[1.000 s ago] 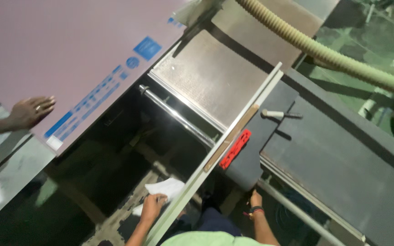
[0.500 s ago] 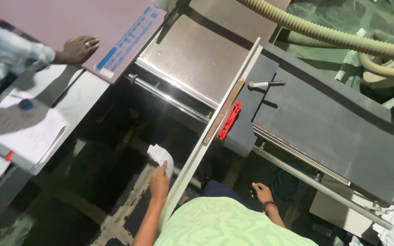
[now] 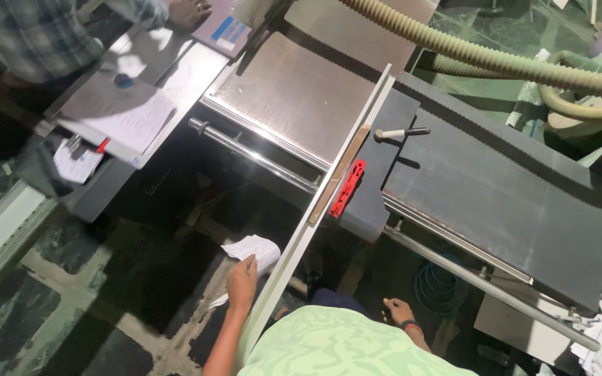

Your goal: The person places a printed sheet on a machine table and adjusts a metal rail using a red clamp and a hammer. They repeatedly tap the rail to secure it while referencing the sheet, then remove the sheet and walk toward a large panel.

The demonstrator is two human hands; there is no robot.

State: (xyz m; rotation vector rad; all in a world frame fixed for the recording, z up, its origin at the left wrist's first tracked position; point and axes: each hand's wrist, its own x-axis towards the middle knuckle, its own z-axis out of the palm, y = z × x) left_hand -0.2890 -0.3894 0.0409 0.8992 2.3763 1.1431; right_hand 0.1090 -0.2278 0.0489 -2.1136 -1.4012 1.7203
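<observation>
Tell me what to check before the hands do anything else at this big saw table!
1. Left hand has hold of the folded white paper: ok, the fingers pinch its lower edge.
2. Right hand is empty: ok, it hangs low with nothing in it, under the dark table.
3. Both hands are away from the long white fence strip: cannot tell for the left hand, which sits right beside it.
4. Red handle is untouched: ok, no hand is near it.
5. Other person's hand is off the steel slab: ok, it rests on the pinkish board.
</observation>
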